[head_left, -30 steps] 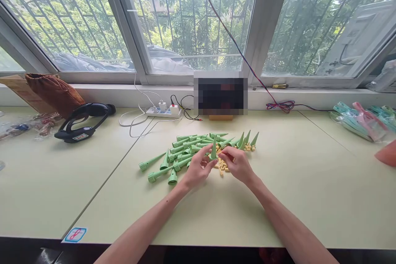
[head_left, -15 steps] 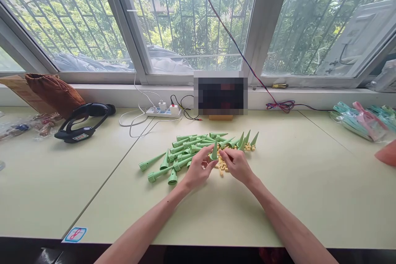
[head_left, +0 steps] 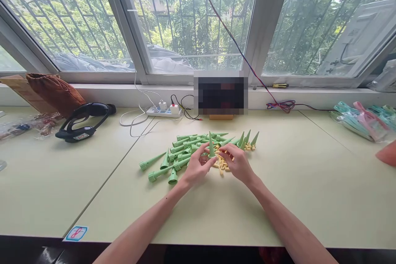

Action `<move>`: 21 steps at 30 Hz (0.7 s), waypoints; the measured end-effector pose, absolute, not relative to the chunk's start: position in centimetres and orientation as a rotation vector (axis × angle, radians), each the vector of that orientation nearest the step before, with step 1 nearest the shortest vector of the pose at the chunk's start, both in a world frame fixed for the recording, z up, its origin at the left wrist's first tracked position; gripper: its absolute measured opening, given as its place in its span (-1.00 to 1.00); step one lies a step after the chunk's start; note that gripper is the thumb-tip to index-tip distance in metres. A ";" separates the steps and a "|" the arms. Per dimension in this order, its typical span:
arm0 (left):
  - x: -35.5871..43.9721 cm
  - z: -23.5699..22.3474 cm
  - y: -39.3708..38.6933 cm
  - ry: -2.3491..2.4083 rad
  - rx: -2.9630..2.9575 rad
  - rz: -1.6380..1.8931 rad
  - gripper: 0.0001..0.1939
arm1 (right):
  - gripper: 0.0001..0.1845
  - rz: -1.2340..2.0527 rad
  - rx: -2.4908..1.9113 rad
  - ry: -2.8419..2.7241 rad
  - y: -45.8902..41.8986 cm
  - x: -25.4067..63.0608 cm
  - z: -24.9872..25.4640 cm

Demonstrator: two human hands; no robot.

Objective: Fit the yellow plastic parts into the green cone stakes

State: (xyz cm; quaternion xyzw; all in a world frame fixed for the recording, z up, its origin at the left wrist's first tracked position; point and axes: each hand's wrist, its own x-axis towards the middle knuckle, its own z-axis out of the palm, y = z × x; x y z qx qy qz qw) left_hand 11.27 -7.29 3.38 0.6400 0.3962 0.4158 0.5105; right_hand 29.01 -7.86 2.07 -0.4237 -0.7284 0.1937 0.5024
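Observation:
My left hand (head_left: 198, 166) is closed around the base of a green plastic watering spike (head_left: 211, 146), which stands with its point up. Just right of it, my right hand (head_left: 236, 161) has thumb and forefinger pinched together; whatever lies between them is too small to make out. Small yellow peg-like pieces (head_left: 221, 165) lie loose under and between both hands. To the left, a heap of green spikes with ribbed caps (head_left: 179, 163) spreads over the table, partly hidden by my left hand. Beyond my right hand, several green spikes (head_left: 254, 138) stand point up with yellow pieces at their bases.
A power strip (head_left: 163, 111) with white cables and a blurred dark screen (head_left: 220, 95) stand along the back. Black headphones (head_left: 83, 121) and a brown pouch (head_left: 55, 93) are at left. Bagged green and pink items (head_left: 361, 119) lie at right, near a bundled wire (head_left: 281, 106).
The spike in my left hand has shifted slightly left, away from my right fingertips. My right hand stays close to its earlier place, still pinched.

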 end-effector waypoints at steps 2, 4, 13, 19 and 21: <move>11.2 3.3 -7.3 0.951 1.547 0.998 -0.48 | -0.84 0.456 -1.033 -1.765 -7.8 29.0 1.9; 11.2 3.2 -7.2 0.951 1.555 1.004 -0.47 | -0.85 0.457 -1.045 -1.775 -7.8 29.1 1.9; 11.0 2.4 -6.9 0.921 1.639 1.036 -0.44 | -0.81 0.479 -1.072 -1.793 -7.9 29.1 2.3; 11.0 2.1 -6.8 0.936 1.711 1.052 -0.45 | -0.76 0.498 -1.069 -1.797 -8.0 29.1 2.5; 11.0 2.0 -6.8 0.940 1.722 1.054 -0.46 | -0.74 0.492 -1.068 -1.803 -8.0 29.1 2.5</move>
